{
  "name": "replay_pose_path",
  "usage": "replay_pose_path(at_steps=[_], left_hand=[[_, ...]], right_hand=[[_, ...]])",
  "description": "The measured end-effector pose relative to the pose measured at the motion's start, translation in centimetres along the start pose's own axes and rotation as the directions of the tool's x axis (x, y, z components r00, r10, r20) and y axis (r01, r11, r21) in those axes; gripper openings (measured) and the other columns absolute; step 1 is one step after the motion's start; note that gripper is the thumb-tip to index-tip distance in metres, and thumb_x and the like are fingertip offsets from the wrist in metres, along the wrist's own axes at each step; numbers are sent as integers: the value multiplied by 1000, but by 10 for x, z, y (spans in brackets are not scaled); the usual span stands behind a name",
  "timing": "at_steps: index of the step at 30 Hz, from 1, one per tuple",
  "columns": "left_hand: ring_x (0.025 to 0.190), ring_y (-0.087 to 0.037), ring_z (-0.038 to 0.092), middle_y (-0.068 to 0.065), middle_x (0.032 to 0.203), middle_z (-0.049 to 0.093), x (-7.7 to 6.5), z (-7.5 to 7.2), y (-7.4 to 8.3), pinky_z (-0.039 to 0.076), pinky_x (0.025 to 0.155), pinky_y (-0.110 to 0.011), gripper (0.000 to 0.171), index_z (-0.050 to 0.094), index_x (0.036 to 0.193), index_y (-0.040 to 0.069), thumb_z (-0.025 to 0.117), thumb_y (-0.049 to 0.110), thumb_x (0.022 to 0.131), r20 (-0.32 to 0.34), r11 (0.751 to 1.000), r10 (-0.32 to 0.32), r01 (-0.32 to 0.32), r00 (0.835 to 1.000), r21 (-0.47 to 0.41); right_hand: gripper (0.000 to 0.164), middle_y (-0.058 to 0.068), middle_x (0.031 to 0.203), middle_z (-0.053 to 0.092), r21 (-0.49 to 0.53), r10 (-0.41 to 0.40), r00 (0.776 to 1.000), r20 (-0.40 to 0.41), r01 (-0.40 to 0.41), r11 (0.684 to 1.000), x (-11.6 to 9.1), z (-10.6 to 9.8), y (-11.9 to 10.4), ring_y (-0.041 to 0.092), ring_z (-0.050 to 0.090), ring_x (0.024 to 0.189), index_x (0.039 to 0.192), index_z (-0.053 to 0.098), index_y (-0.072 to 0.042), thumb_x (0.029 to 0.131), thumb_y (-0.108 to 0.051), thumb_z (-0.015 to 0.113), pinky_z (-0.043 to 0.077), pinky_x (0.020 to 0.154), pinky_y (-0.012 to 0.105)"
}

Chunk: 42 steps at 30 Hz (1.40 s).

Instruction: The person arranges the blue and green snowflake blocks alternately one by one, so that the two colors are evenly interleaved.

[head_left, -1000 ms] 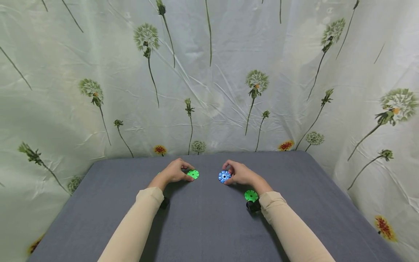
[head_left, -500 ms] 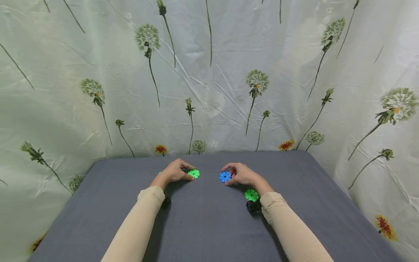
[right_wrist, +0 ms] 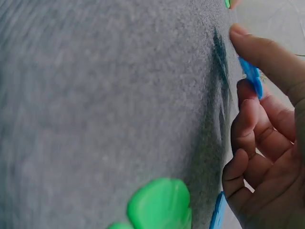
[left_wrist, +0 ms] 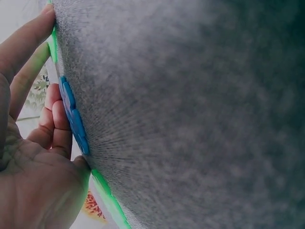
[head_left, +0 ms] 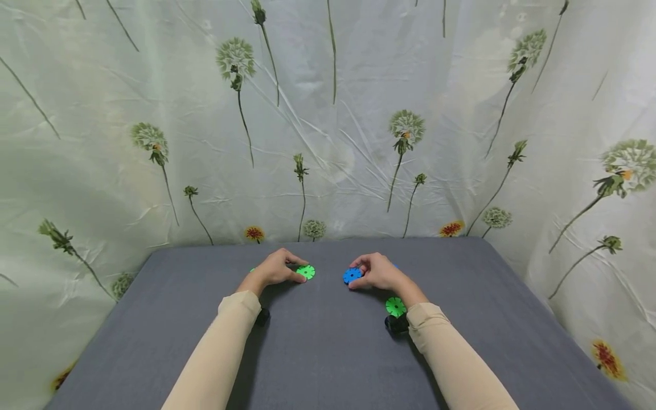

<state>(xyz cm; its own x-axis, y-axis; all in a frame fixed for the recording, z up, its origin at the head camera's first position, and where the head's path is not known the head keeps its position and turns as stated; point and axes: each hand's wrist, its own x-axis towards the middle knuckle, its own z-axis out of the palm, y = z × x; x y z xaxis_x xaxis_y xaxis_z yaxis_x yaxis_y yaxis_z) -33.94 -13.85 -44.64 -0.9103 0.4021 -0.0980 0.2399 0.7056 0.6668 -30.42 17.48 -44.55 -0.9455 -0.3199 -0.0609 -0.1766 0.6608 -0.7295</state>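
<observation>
My left hand [head_left: 275,269] holds a green notched disc [head_left: 306,272] by its edges between thumb and index finger, at the table surface. Opposite it, my right hand [head_left: 379,272] pinches a blue notched disc [head_left: 352,276], which the right wrist view shows tilted and raised off the cloth. Beneath the left hand's curled fingers, a second blue disc [left_wrist: 74,117] lies on the table; the head view hides it. A further green disc [left_wrist: 109,198] shows beside the heel of that hand, and only its edge appears in the head view.
A green disc [head_left: 395,306] lies on the grey cloth-covered table [head_left: 318,353] beside my right wrist. Another blue disc [right_wrist: 218,210] sits under the right hand, mostly hidden. Behind the table hangs a pale curtain [head_left: 338,142] with dandelion prints.
The blue disc in my right hand has changed its tilt slightly, its bright glare gone. Both hands stay nearly in place; the head view has shifted a little.
</observation>
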Motion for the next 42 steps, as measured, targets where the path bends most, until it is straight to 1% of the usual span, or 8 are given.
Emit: replay_pose_path(at_steps=[6, 9, 12, 17, 24, 30, 37, 42], left_hand=[[141, -40, 60, -11, 140, 74, 1, 0, 0, 51, 116, -57, 41, 82, 127, 17, 92, 21, 87, -3, 1000, 11, -11, 1000, -5], [140, -39, 61, -11, 139, 74, 1, 1, -2, 51, 115, -57, 41, 82, 127, 17, 92, 21, 87, -8, 1000, 13, -13, 1000, -2], [139, -38, 61, -10, 139, 74, 2, 2, -3, 51, 115, -57, 41, 83, 126, 18, 93, 21, 86, -15, 1000, 10, -10, 1000, 0], [138, -38, 62, -9, 139, 74, 3, 4, -4, 51, 115, -57, 42, 83, 126, 19, 93, 23, 86, -20, 1000, 11, -11, 1000, 6], [138, -38, 62, -9, 139, 74, 4, 4, -5, 51, 115, -56, 42, 83, 126, 18, 93, 23, 86, -18, 1000, 16, -16, 1000, 16], [138, -37, 62, -9, 140, 74, 4, 3, -5, 50, 116, -57, 42, 83, 127, 18, 93, 23, 87, -16, 1000, 16, -16, 1000, 16], [136, -37, 63, -10, 139, 74, 3, 3, -3, 51, 115, -57, 42, 82, 127, 18, 92, 23, 87, -12, 1000, 15, -15, 1000, 15], [135, -37, 63, -10, 138, 75, 3, 3, -4, 51, 114, -56, 42, 82, 128, 18, 92, 23, 87, -11, 1000, 9, -9, 1000, 9]], right_hand=[[43, 3, 101, 70, 18, -43, 998, -54, 44, 999, 5, 4, -6, 14, 62, 87, 121, 78, -9, 84, -23, 94, 54, 79, 30], [44, 5, 106, 70, 22, -45, 997, -64, 46, 999, 10, 9, -10, 15, 63, 89, 124, 78, -10, 85, -24, 93, 55, 80, 31], [45, 5, 107, 71, 28, -44, 996, -72, 46, 999, 16, 16, -15, 15, 63, 90, 125, 78, -9, 86, -24, 94, 55, 80, 31], [44, 3, 107, 70, 28, -38, 997, -67, 40, 999, 25, 27, -21, 13, 61, 88, 125, 78, -10, 86, -24, 93, 53, 80, 29], [41, 3, 100, 67, 23, -21, 998, -67, 22, 999, 31, 35, -24, 14, 56, 84, 122, 79, -10, 87, -23, 93, 48, 75, 28], [41, 1, 94, 63, 12, -4, 997, -73, 5, 1000, 33, 40, -24, 14, 53, 83, 122, 79, -10, 86, -22, 94, 44, 74, 27], [41, 1, 97, 64, -6, 19, 997, -69, -20, 1000, 33, 42, -25, 15, 53, 86, 123, 79, -13, 86, -25, 93, 43, 78, 29], [42, 1, 96, 63, -1, 26, 998, -60, -26, 1000, 33, 42, -25, 15, 52, 87, 124, 79, -13, 86, -25, 93, 41, 78, 30]])
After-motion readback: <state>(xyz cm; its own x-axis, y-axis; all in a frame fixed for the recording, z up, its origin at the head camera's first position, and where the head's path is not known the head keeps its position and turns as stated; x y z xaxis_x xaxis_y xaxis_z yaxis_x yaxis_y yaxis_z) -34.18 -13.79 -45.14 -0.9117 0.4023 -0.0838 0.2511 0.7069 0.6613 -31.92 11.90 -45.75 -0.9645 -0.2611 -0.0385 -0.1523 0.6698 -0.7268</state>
